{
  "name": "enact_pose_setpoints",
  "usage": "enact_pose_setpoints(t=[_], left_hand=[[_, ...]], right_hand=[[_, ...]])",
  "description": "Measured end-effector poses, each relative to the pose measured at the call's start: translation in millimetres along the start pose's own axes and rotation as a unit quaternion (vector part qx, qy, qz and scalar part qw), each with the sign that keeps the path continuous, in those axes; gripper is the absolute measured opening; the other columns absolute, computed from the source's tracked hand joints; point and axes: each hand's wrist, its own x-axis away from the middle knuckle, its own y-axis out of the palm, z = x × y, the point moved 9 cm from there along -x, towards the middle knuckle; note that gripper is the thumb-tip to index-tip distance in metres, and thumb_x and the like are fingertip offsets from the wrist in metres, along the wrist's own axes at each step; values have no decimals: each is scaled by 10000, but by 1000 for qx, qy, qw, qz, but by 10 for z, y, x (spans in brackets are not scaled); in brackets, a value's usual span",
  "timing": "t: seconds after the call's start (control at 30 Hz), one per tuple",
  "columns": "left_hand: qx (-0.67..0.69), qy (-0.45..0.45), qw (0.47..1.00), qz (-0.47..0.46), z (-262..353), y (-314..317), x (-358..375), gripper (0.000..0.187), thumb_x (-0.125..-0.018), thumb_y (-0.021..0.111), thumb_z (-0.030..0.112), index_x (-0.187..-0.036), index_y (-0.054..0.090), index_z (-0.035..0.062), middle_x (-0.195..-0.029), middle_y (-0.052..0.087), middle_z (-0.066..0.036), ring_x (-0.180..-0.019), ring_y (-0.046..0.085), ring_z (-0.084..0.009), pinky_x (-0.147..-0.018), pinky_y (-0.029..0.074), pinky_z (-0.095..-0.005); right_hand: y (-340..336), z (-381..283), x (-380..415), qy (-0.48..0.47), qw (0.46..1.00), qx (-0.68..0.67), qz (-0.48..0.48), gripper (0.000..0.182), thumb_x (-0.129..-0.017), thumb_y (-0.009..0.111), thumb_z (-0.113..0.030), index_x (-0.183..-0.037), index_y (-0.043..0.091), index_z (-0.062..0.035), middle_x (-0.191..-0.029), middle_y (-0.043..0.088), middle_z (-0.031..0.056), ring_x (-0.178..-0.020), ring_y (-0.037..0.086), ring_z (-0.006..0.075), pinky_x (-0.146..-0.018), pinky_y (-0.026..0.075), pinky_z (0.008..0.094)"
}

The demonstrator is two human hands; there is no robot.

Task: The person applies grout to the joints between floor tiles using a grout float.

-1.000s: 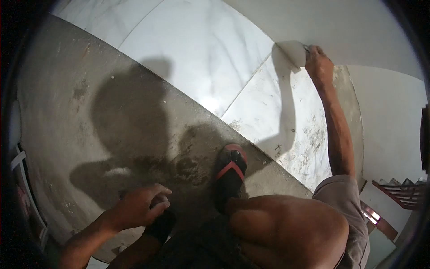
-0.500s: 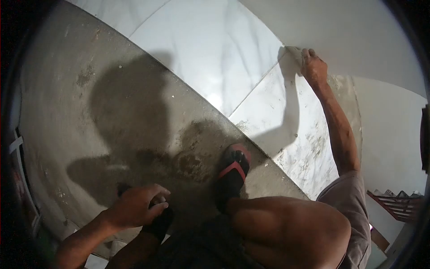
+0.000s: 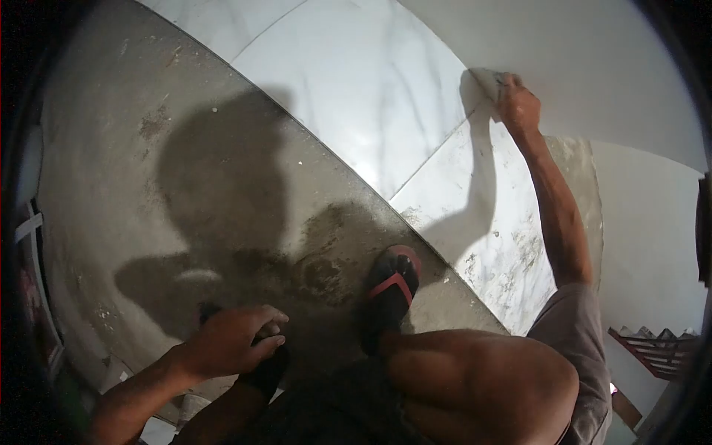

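My right hand (image 3: 519,104) reaches to the far edge of the white marbled tiles, where they meet the pale wall. Its fingers are closed on a flat greyish piece (image 3: 483,80) pressed at the tile corner; I cannot tell its exact kind. Under it runs the joint between a clean tile (image 3: 348,81) and a tile smeared with grey dirt (image 3: 512,222). My left hand (image 3: 236,340) hangs low above my left foot, loosely curled, with a gap between thumb and fingers and nothing visible in them.
A dusty grey concrete floor (image 3: 96,185) borders the tiles along a diagonal edge. My foot in a red-strapped flip-flop (image 3: 393,282) stands beside that edge. A pale wall (image 3: 593,67) rises behind the tiles. A red slatted crate (image 3: 656,348) is at the right.
My right hand has shifted slightly along the tile edge, with the greyish piece still in it. My left hand stays almost where it was. The view has moved a little.
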Motion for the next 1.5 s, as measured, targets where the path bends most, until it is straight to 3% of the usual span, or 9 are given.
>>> enact_pose_setpoints(t=[0.1, 0.3, 0.5, 0.73, 0.93, 1.0, 1.1, 1.2, 1.5], left_hand=[[2, 4, 1000, 2, 2, -13, -3, 371, -928, 644, 244, -1209, 576, 13, -1065, 671, -202, -980, 675, -306, -859, 524, -407], [21, -20, 1000, 9, -105, 21, 57, 366, -918, 644, 245, -1195, 584, 14, -1045, 670, -173, -968, 666, -302, -858, 508, -399], [18, 7, 1000, 10, -108, 30, 54, 358, -921, 645, 244, -1193, 586, 19, -1041, 667, -178, -970, 666, -304, -857, 514, -401], [22, 16, 1000, 16, -95, 36, 34, 345, -916, 644, 231, -1172, 588, 7, -1011, 662, -173, -945, 657, -307, -836, 506, -396], [5, 22, 1000, 7, 38, -3, 28, 368, -934, 627, 255, -1208, 578, 15, -1072, 660, -192, -993, 661, -314, -865, 511, -402], [30, -3, 999, 9, -39, -17, 66, 379, -941, 621, 266, -1227, 574, 20, -1106, 659, -198, -1019, 663, -314, -886, 512, -405], [41, -16, 999, 25, -131, -62, 91, 369, -933, 627, 259, -1210, 580, 20, -1084, 660, -189, -1011, 659, -309, -879, 508, -399], [15, -20, 999, 35, -223, -38, 144, 366, -924, 633, 258, -1198, 581, 21, -1053, 664, -176, -999, 655, -302, -867, 504, -396], [47, -65, 997, 12, -383, 49, 214, 400, -933, 629, 275, -1249, 565, 38, -1100, 667, -175, -1018, 659, -300, -891, 507, -396]], right_hand=[[257, 15, -65, -23, 993, 96, -69, 328, -825, 582, -90, -1151, 564, -61, -1035, 662, 161, -841, 683, 330, -671, 554, 457], [72, -41, -71, -37, 999, 17, 30, 298, -890, 541, -158, -1160, 608, -51, -947, 687, 184, -733, 672, 375, -641, 549, 468], [353, 28, -84, -7, 990, 92, -104, 287, -913, 539, -173, -1163, 599, -47, -982, 679, 198, -761, 669, 387, -652, 545, 485], [-551, -222, -555, -9, 995, 20, 95, 168, -883, 539, -135, -1041, 539, -79, -933, 665, 171, -759, 658, 403, -623, 527, 495], [254, -587, -936, -108, 986, 115, -45, 217, -877, 552, -171, -1053, 537, -46, -979, 662, 227, -831, 683, 388, -715, 557, 487], [-54, -587, -1066, -7, 999, 34, -5, 234, -867, 573, -163, -1069, 548, -48, -981, 669, 216, -825, 686, 378, -717, 559, 480], [141, -735, -1069, -114, 988, 100, 0, 219, -844, 609, -140, -1037, 562, -50, -950, 674, 204, -815, 687, 369, -695, 558, 468], [-174, -650, -1216, -9, 999, 21, 49, 244, -817, 651, -122, -1024, 550, -44, -914, 673, 191, -805, 687, 367, -673, 555, 460], [241, -792, -1331, -69, 995, 73, 13, 230, -856, 619, -170, -1017, 518, -40, -938, 674, 195, -805, 683, 389, -652, 535, 507]])
